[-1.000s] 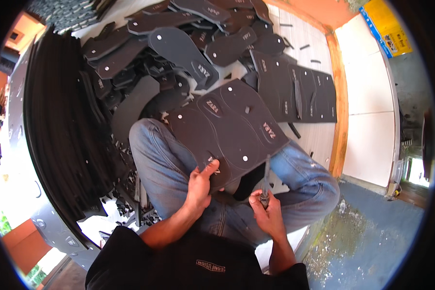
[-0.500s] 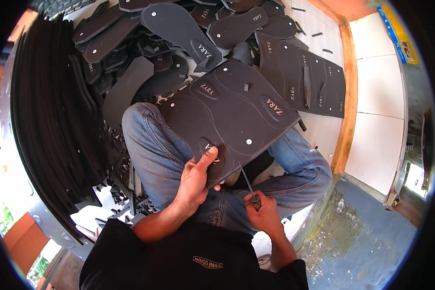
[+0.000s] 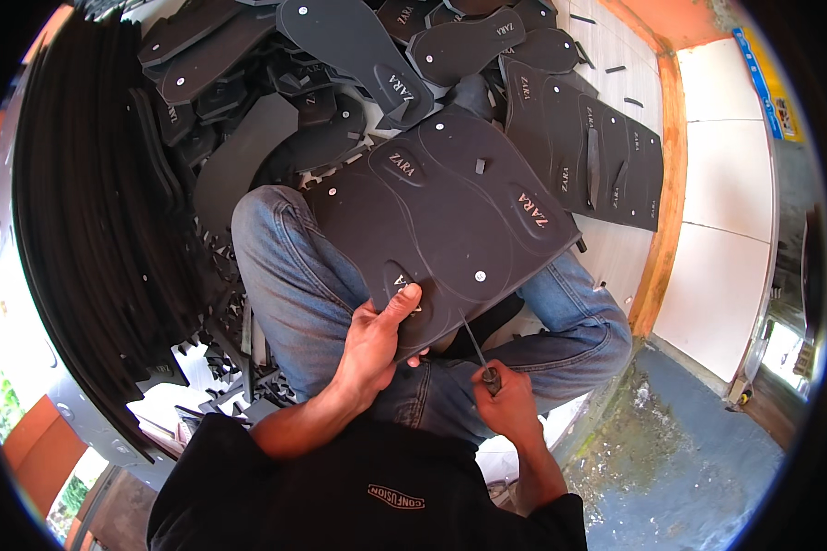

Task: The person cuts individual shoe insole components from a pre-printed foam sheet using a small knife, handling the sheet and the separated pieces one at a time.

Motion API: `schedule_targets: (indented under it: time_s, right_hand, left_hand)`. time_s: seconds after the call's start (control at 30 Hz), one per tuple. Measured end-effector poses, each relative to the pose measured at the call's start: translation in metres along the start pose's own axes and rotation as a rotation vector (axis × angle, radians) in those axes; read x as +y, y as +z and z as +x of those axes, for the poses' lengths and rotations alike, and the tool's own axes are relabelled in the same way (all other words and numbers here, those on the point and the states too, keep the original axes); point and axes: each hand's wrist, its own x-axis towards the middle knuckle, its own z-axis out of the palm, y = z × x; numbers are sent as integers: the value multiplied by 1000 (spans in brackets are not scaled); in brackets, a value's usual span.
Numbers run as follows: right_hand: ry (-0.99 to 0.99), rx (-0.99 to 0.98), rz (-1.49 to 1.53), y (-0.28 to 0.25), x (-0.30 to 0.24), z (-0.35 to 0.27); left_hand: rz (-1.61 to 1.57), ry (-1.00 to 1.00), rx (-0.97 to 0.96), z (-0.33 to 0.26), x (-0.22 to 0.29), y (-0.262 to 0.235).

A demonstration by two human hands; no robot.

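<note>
A thick black foam sheet (image 3: 441, 220) lies tilted across my lap, marked with curved sole outlines, raised pads with pale lettering and small white dots. My left hand (image 3: 374, 335) grips its near left corner, thumb on top and fingers beneath. In my right hand (image 3: 505, 399) is a thin-bladed knife (image 3: 476, 345) with a dark handle, closed in my fingers. The blade's tip meets the near edge of the sheet beside a sole outline. A small black offcut (image 3: 480, 166) rests on the sheet.
Cut black soles (image 3: 354, 55) pile up beyond my knees. Another marked sheet (image 3: 579, 147) lies to the far right with strips on it. A tall stack of black sheets (image 3: 101, 220) stands on the left. Scraps litter the floor, and a wooden border (image 3: 668, 202) edges white tiles (image 3: 721, 174).
The view has shifted slightly. My right hand and knife sit a little lower and further right, with the blade still at the sheet's near edge. Both holds are unchanged.
</note>
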Motion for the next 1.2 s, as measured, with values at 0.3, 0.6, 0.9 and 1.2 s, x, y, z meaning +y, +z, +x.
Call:
schedule_targets:
  time_s: [0.3,0.6,0.9,1.2]
  right_hand:
    - [28,-11,-46,10,-4,22]
    - [9,-15,-142,14,-15,49]
    - [-23,46,-77,35,-5,71]
    - [-62,38,29,45,-21,87]
  left_hand:
    - [72,-17,-32,-4,2,-3]
    - [71,-41,-10,-2,3,-2]
    - [82,-57,-19,1,0,-4]
    - [98,-76,-30,3,-2,-5]
